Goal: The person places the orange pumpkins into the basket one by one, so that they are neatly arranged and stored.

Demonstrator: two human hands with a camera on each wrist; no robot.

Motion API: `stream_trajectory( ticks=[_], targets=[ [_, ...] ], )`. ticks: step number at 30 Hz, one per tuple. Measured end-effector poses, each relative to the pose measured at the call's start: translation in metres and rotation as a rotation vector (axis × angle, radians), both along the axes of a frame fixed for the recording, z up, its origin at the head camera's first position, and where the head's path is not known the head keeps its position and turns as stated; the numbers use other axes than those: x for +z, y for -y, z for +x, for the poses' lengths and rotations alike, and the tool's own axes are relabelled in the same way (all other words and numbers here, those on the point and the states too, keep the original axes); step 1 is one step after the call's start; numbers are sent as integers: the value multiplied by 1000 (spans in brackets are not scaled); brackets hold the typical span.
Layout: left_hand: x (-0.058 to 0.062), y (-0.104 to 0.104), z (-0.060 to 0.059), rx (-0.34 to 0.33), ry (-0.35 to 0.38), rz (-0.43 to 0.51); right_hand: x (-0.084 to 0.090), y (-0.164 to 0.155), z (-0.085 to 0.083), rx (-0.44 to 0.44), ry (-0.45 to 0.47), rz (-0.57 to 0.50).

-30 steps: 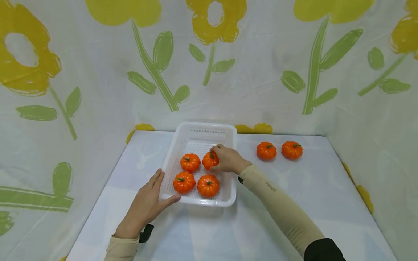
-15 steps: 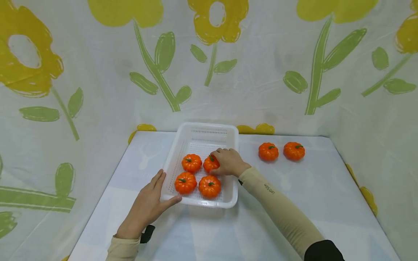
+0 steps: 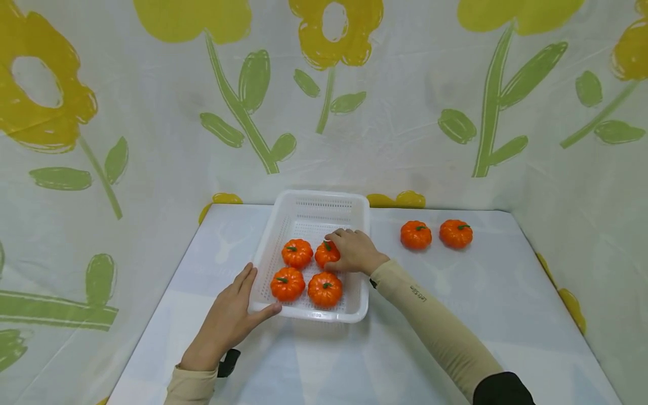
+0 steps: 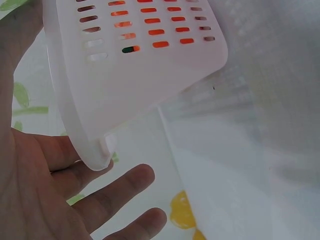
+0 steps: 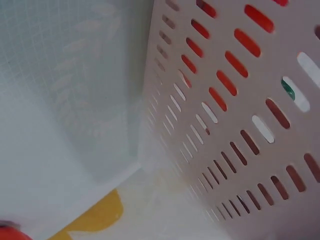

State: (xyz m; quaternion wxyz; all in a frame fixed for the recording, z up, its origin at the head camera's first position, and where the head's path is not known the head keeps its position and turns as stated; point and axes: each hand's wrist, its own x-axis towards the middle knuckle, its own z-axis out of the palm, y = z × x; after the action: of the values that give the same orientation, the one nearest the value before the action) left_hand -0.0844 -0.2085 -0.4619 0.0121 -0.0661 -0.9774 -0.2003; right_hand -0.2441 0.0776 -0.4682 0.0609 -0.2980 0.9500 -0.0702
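A white perforated tray [image 3: 360, 292] sits mid-table and holds four small orange pumpkins. My right hand [image 3: 338, 248] reaches in over its right rim and grips the far-right pumpkin [image 3: 324, 256], which is low in the tray beside another pumpkin [image 3: 296, 252]. Two more pumpkins [image 3: 287, 283] [image 3: 324, 289] lie in the near row. My left hand [image 3: 243, 304] rests with straight fingers against the tray's near-left corner, thumb along the front rim. The left wrist view shows that corner [image 4: 135, 85] over my fingers [image 4: 125, 185]. In the right wrist view only the slotted tray wall [image 5: 240, 125] appears.
Two more orange pumpkins [image 3: 415, 234] [image 3: 455, 233] stand side by side on the table to the right of the tray. A flower-print cloth [image 3: 405, 112] hangs behind and at both sides. The pale table cover [image 3: 354, 360] runs on towards me.
My right hand has sunk slightly with the pumpkin towards the tray floor. The left hand and the tray have kept their place.
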Motion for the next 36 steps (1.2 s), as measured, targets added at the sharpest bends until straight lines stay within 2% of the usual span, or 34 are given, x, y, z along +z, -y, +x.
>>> stream_trajectory(
  ticks=[5, 10, 14, 18, 24, 31, 34, 36],
  targets=[
    [-2, 1, 0, -2, 6, 5, -1, -2, 0, -7, 7, -125],
    [-2, 2, 0, -3, 5, 11, -1, -6, -2, -3, -12, -324],
    [-3, 2, 0, -9, -6, 27, 0, -12, -2, -1, -72, -487],
    [-3, 1, 1, -13, -6, 34, 2, -24, -1, -32, -154, -585],
    [-2, 0, 0, -13, -6, 33, 5, -56, 3, -158, -225, -645],
    [-1, 0, 0, -17, -13, 30, -6, -108, -3, -361, -305, -693],
    [-1, 0, 0, -16, -7, 31, -12, -132, -5, -468, -303, -712],
    [-1, 0, 0, -15, -5, 30, -17, -147, -5, -523, -268, -729]
  ],
)
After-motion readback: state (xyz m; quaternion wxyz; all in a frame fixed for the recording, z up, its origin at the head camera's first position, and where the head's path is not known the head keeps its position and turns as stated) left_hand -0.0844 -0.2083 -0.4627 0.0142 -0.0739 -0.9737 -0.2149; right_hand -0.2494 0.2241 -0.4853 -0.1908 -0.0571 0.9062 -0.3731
